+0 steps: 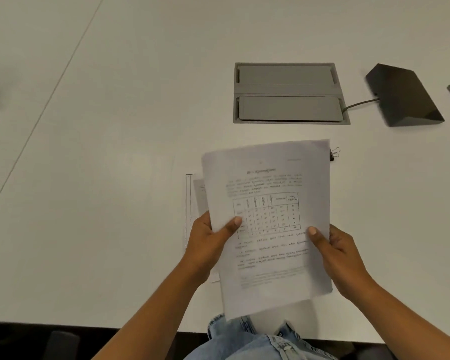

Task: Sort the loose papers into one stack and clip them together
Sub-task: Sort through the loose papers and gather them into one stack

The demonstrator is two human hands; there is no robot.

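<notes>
Lying on the white table (115,126): a grey floor-box lid (289,93) set flush in the surface, a dark wedge-shaped device (403,96) to its right with a cable (359,103) running between them. A binder clip (334,153) sits just past the sheet's far right corner, partly hidden by it. 2 more papers (194,198) lie flat under the left edge. Held sheet (268,224): printed text with a table grid, blurred, tilted, raised above the table's near edge. Left hand (211,242) and right hand (340,258) pinch its sides, thumbs on top.
</notes>
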